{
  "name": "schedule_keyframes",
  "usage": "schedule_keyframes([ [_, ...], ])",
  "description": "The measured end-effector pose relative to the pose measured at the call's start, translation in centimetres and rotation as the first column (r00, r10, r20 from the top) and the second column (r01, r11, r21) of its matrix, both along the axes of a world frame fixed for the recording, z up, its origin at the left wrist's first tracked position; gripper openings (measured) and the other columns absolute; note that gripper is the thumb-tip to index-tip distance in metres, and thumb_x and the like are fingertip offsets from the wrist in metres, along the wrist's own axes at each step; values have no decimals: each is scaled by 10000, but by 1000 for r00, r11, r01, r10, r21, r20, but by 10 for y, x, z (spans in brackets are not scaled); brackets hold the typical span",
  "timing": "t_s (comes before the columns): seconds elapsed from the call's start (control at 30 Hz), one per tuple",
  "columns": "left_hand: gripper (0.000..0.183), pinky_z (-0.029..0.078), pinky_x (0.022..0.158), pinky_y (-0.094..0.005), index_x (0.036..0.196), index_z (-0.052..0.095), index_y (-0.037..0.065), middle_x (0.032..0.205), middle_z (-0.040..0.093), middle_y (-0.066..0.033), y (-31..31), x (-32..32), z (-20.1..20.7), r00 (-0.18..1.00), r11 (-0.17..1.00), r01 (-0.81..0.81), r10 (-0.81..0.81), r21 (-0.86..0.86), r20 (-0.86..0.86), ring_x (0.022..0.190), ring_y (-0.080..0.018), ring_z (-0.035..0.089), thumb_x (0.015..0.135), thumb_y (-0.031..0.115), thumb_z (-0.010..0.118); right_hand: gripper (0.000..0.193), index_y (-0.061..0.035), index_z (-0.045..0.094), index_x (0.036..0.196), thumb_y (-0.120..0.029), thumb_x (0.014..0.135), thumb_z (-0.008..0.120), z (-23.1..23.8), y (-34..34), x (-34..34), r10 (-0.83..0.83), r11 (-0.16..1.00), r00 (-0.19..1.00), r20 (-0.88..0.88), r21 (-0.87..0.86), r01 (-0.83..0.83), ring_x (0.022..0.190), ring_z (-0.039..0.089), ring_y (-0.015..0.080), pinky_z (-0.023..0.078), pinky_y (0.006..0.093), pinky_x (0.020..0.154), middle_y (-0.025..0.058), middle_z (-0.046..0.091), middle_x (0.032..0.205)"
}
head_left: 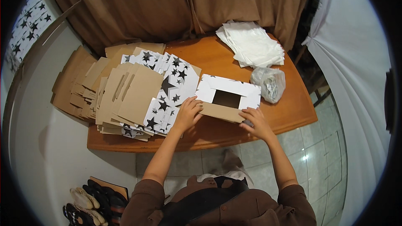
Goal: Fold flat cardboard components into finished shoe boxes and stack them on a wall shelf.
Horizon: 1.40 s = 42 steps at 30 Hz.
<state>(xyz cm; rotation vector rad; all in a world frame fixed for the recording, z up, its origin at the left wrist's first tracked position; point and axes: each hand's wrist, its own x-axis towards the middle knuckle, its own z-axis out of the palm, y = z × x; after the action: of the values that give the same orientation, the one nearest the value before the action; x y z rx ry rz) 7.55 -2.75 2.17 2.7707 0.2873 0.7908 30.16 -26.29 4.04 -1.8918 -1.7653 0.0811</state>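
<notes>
The left hand (189, 114) is at the near left corner of a white cardboard box (228, 83), a little right of the middle of the frame. Its fingers are bent over the brown flap (222, 112) along the box's near side, lightly closed on that corner. The right hand (256, 124) has hold of the near right corner, fingers spread over the top edge and thumb lower down on the near side. The box rests on a wooden counter (293, 109), with a dark rectangular opening in its top.

Just left of the box, flattened cartons (136, 92), brown and white with black stars, lie in an overlapping pile. More plain brown cardboard (69, 81) leans out toward the left of the frame. A crumpled clear plastic bag (268, 84) sits just beside the box's right end, and white sheets (251, 44) lie fanned out at upper right of centre. A brown curtain (146, 12) hangs across the top of the frame; shoes (100, 196) are gathered at lower left.
</notes>
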Motion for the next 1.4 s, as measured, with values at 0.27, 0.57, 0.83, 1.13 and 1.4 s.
schedule_keyframes([
  [0.27,219,478,611,-358,895,617,50,775,640,-94,-34,-4,-2,997,917,-74,76,-392,-11,699,-278,625,779,216,701,147,-20,630,945,-127,871,559,-1,-12,-12,-183,942,942,-281,226,250,889,604,307,465,374,798,120,650,914],
  [0.57,746,339,996,-447,1359,312,22,1312,388,-210,-50,12,-26,942,932,-274,310,-236,131,1203,-375,389,795,333,688,787,-74,232,1440,-129,771,644,-36,25,-32,-433,885,899,68,222,409,1346,187,456,204,555,1067,262,169,1473],
  [0.83,809,225,1077,-508,1447,259,135,1481,196,-202,-53,18,-31,932,932,-341,318,120,176,1330,-393,242,790,354,676,695,-207,333,1425,-339,799,605,-29,32,-24,-350,936,828,439,208,285,1387,151,388,139,594,1075,170,190,1506],
  [1.13,573,306,1019,-459,1296,485,114,1354,471,-86,-61,27,-28,948,928,-296,315,227,-49,1252,-235,427,811,386,625,529,-200,486,1299,-402,822,593,-32,34,-3,-157,986,893,421,118,118,1261,408,291,292,524,1025,96,459,1359],
  [1.4,595,393,982,-412,1235,508,12,1315,503,-144,-74,43,-34,973,975,-182,197,123,-118,1194,-288,492,822,426,612,505,-162,513,1270,-394,830,597,-32,31,11,49,998,911,410,8,-58,1211,459,317,379,478,978,123,489,1320],
])
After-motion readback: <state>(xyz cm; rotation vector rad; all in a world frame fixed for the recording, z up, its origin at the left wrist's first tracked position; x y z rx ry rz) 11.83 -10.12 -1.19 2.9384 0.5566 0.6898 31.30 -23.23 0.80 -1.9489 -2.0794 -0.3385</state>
